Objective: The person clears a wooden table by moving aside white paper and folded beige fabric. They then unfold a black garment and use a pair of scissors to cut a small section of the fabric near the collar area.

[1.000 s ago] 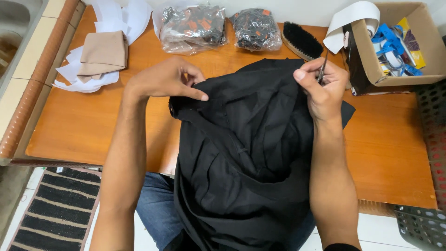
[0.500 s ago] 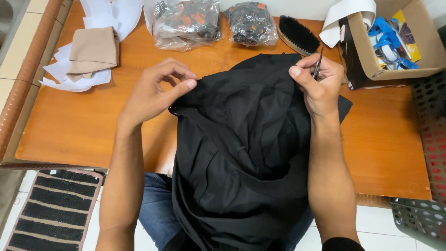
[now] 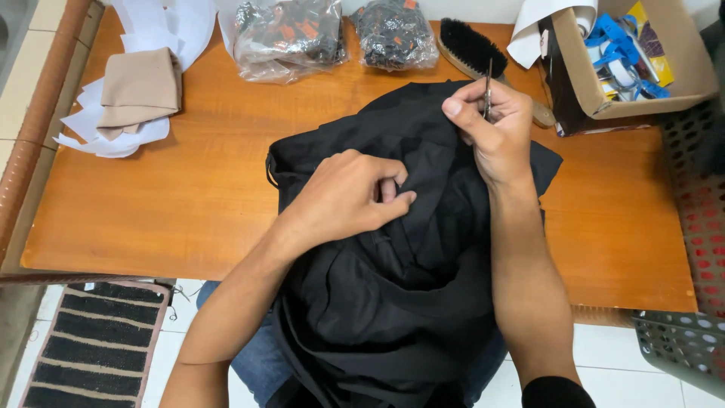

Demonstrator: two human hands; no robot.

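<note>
A black garment (image 3: 393,302) lies bunched on the wooden table (image 3: 189,204) and hangs off its near edge onto my lap. My left hand (image 3: 347,198) presses on the middle of the fabric, its fingers curled and pinching a fold. My right hand (image 3: 491,128) rests on the garment's far right part, pinching a thin metal tool (image 3: 488,89), like small snips, upright between thumb and fingers.
At the table's back lie two plastic bags of dark items (image 3: 291,34), a black brush (image 3: 476,47), and a cardboard box (image 3: 627,57) with blue items. Folded beige cloth on white paper (image 3: 136,91) sits far left. Plastic baskets (image 3: 691,227) stand right; a striped mat (image 3: 91,340) lies below.
My left hand moved right and nearer, from the garment's left edge onto its middle. The right hand kept holding the metal tool at nearly the same spot.
</note>
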